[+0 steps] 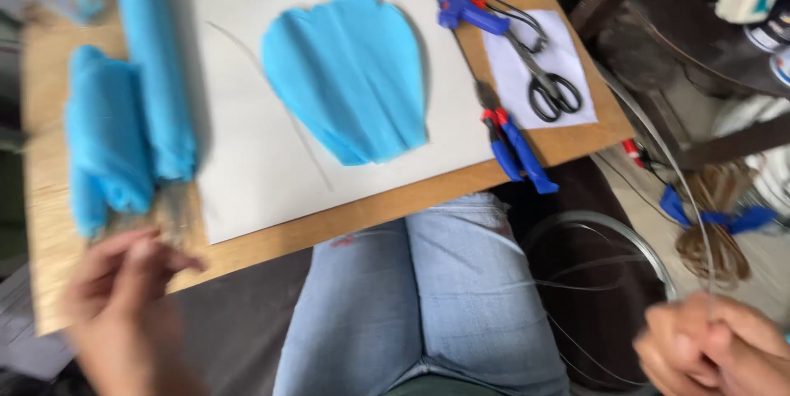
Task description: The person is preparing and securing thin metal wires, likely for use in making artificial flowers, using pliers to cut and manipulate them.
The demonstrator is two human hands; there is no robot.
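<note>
My right hand (714,348) at the bottom right is closed on a thin metal wire (658,143) that arcs up toward the wooden board's right side. My left hand (123,297) is blurred at the bottom left, its fingers pinched together near the board's front edge, just below two rolls of blue crepe paper (132,116); whether it holds anything I cannot tell. A petal-shaped blue crepe piece (350,75) lies on a white sheet (247,166) on the wooden board (49,223). A short straight wire (271,100) lies on the sheet beside the petal.
Blue-and-red pliers (514,145), black scissors (547,83) on a small white paper and a blue glue gun (461,5) lie on the board's right side. A wire coil (609,223) hangs by my jeans-clad knee (444,281). A raffia bundle (716,223) sits on the floor.
</note>
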